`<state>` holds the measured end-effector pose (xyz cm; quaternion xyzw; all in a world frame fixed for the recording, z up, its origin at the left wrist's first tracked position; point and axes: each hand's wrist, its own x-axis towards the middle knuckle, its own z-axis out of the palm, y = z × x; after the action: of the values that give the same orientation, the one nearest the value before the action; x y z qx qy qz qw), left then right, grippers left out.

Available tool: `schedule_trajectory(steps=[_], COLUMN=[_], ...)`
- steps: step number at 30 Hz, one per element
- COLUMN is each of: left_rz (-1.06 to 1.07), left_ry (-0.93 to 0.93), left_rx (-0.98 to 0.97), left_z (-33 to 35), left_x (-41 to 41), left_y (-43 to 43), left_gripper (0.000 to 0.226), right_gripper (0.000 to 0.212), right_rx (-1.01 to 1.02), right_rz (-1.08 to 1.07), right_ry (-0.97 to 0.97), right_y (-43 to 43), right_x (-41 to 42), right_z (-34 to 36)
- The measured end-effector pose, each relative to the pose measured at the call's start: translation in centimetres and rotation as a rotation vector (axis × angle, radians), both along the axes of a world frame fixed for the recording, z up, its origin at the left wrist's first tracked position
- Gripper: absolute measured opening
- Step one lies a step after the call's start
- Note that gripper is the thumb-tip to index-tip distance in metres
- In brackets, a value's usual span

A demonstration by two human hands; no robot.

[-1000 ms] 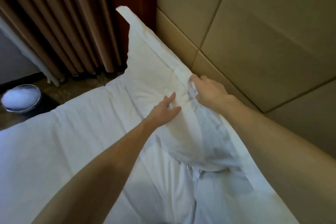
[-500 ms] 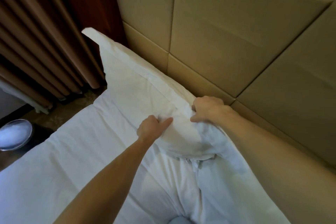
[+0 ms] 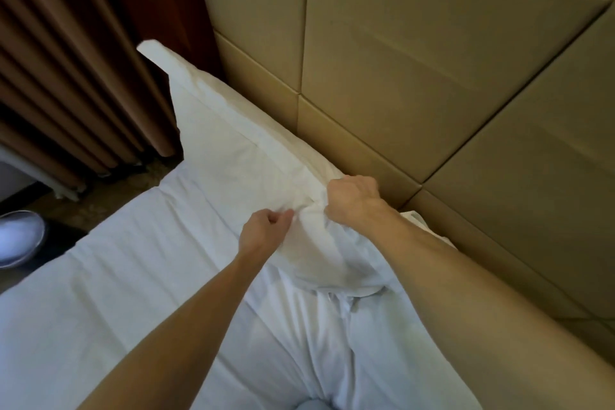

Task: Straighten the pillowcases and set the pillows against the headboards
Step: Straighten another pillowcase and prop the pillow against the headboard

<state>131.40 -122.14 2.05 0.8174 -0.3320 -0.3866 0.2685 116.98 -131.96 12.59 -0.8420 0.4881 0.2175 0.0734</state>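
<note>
A white pillow (image 3: 239, 156) lay on the bed (image 3: 100, 293), its long edge running along the base of the padded tan headboard (image 3: 416, 76). Its far corner pointed toward the brown curtain (image 3: 66, 60); its near end sat under both hands.

Left hand (image 3: 263, 231): closed, thumb and forefinger pinching a small ridge of pillowcase fabric on the pillow's upper face. Right hand (image 3: 352, 198): closed in a fist on the pillowcase at the edge nearest the headboard, knuckles just beside the padded panel. The two hands were near each other, and the cloth between them was bunched into wrinkles. Both forearms were bare and reached in from the bottom of the view.

The pillowcase looked smooth toward the far corner, with a flat border visible along the headboard side. Below the hands the near end sagged into loose folds on the white sheet.

A round metal bin (image 3: 16, 240) with white contents stood on the floor at the left, well apart from the bed corner.
</note>
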Motion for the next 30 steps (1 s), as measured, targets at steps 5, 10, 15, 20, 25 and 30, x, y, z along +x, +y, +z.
schedule_trajectory(steps=[5, 10, 15, 20, 25, 30], left_rz=[0.031, 0.196, 0.165, -0.36, -0.527, -0.484], left_ry=[-0.011, -0.01, -0.04, 0.134, 0.07, 0.106], left_rx=[-0.033, -0.179, -0.327, -0.133, 0.008, -0.028], left_z=[1.2, 4.5, 6.8, 2.7, -0.7, 0.9], left_x=[1.0, 2.7, 2.6, -1.9, -4.0, -2.2], left_y=[0.3, 0.8, -0.8, -1.9, 0.3, 0.6], left_gripper=[0.059, 0.064, 0.079, 0.105, 0.094, 0.072], right_gripper=[0.028, 0.031, 0.027, 0.011, 0.022, 0.054], right_rx=[0.13, 0.248, 0.284, 0.084, -0.136, -0.18], right_rz=[-0.05, 0.023, -0.051, -0.062, -0.006, -0.05], right_ry=[-0.197, -0.306, -0.373, -0.006, 0.168, -0.007], right_y=[-0.3, -0.2, -2.6, -2.9, -0.7, -0.4], right_x=[3.1, 5.8, 4.2, -2.4, -3.5, 0.6], right_z=[3.2, 8.6, 10.7, 6.3, 0.9, -0.1])
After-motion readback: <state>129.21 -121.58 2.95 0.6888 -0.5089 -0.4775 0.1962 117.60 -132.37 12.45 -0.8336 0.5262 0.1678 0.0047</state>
